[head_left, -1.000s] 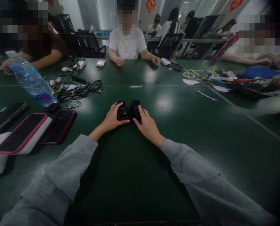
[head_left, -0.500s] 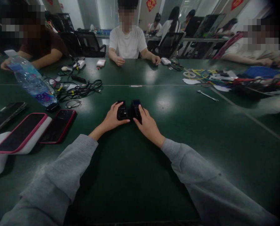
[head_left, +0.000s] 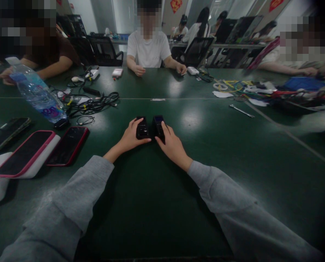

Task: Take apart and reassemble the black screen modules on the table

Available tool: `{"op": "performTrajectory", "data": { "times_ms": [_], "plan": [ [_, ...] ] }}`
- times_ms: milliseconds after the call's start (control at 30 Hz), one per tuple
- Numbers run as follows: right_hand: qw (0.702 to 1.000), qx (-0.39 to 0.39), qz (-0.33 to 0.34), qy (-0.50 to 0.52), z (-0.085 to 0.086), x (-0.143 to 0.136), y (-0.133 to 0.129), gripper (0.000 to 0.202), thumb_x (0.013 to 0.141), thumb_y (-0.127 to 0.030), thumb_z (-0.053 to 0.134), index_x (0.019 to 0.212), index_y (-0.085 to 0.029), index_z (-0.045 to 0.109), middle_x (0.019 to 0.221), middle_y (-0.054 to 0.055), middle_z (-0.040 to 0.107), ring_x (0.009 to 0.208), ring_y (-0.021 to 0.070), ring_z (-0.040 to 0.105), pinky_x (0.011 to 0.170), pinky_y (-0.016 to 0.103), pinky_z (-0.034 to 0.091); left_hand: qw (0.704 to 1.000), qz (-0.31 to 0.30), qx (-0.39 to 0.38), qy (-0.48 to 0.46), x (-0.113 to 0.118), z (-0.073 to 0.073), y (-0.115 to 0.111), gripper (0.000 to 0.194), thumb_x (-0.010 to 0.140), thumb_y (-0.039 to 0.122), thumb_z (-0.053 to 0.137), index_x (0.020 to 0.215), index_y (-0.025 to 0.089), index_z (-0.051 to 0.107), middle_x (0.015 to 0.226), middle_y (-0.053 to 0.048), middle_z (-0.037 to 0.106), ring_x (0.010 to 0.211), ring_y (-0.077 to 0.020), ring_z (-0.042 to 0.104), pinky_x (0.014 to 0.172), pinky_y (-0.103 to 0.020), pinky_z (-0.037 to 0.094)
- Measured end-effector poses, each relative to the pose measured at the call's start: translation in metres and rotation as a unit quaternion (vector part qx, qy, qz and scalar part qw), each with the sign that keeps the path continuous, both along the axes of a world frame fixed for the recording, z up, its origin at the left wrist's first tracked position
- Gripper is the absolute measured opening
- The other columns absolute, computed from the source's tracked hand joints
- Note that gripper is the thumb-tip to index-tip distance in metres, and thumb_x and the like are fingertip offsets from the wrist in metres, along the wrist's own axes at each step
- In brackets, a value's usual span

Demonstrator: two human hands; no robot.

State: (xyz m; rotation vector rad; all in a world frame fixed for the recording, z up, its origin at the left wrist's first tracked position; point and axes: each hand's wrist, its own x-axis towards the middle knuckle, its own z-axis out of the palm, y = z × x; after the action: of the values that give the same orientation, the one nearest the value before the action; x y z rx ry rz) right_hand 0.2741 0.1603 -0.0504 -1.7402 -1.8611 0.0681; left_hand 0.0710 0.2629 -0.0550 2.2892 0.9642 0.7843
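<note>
My left hand is wrapped round the left side of a small black device with pale marks on its top face. My thumb lies along its near edge and a finger rests over its top. Just to the right, my right hand grips a second black device, which has a dark bluish screen at its far end. The two devices lie side by side on the green table, a narrow gap between them. My fingers hide part of each, and their exact kind is unclear.
To the left are a red-edged phone, a pink-framed phone on a white block and a tilted water bottle. Black cables lie behind. A wrench and a cable pile are right. A person sits opposite.
Both hands and the two devices stay in place. At the far left, another person's hand has shifted slightly left.
</note>
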Motion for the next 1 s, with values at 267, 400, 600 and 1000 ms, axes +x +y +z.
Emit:
{"op": "performTrajectory", "data": {
  "times_ms": [267,400,600,1000],
  "plan": [
    [1.0,-0.005,-0.001,0.001,-0.0002,0.0004,0.0002,0.071,0.097,-0.042,0.043,0.158,-0.019,0.014,0.145,0.021,0.041,0.115,0.0381,0.058,0.087,0.055,0.055,1.0,-0.006,0.003,-0.012,-0.0002,-0.0028,0.0018,0.104,0.064,0.066,0.077,0.147,0.026,0.03,0.155,-0.018,0.025,0.143,-0.0424,0.029,0.113,-0.064,0.032],
    [1.0,-0.009,-0.003,0.001,0.0021,-0.0007,-0.0008,0.07,0.097,-0.041,0.043,0.157,-0.016,0.016,0.145,0.021,0.04,0.116,0.0374,0.057,0.089,0.054,0.055,1.0,-0.007,0.002,-0.013,-0.0002,-0.0023,0.0013,0.103,0.065,0.065,0.077,0.147,0.026,0.03,0.156,-0.018,0.025,0.143,-0.0425,0.03,0.113,-0.063,0.032],
    [1.0,0.003,0.0,-0.002,-0.0001,-0.0005,0.0001,0.07,0.097,-0.04,0.044,0.157,-0.016,0.016,0.145,0.021,0.041,0.119,0.0377,0.055,0.091,0.053,0.054,1.0,-0.003,0.012,-0.003,0.0001,-0.0038,0.0022,0.104,0.065,0.067,0.076,0.147,0.023,0.03,0.155,-0.019,0.026,0.145,-0.0406,0.027,0.115,-0.06,0.03],
    [1.0,0.007,0.0,-0.001,0.0008,-0.0003,-0.0014,0.069,0.097,-0.039,0.044,0.156,-0.013,0.02,0.145,0.022,0.04,0.118,0.038,0.056,0.09,0.053,0.055,1.0,-0.002,0.005,-0.003,0.0007,-0.003,0.0018,0.105,0.064,0.067,0.076,0.148,0.025,0.029,0.156,-0.02,0.023,0.144,-0.0418,0.028,0.113,-0.062,0.031]
  ]
}}
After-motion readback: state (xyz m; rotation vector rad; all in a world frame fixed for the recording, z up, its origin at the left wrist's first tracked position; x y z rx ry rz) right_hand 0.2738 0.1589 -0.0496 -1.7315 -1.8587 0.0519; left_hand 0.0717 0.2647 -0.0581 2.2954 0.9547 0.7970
